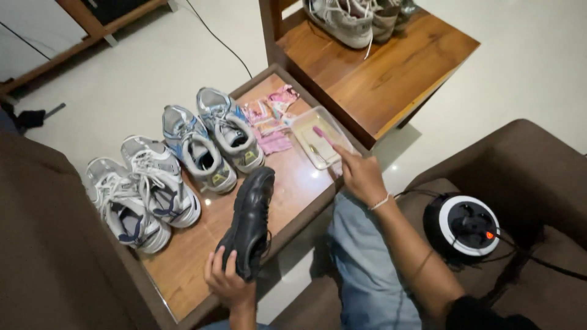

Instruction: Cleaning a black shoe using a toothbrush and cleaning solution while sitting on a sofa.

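While the low wooden table [202, 244] carries four sneakers along its far and left edges, you're at the brush-loading step. Your left hand [229, 281] is wrapped around the heel of the black shoe [252, 220], near the table's near edge. Your right hand [362, 175] pinches the pink toothbrush [322, 134] over the clear tray [318, 137] at the right corner. Judgement: next move needs bristles brought to the shoe, heel grip kept firm.
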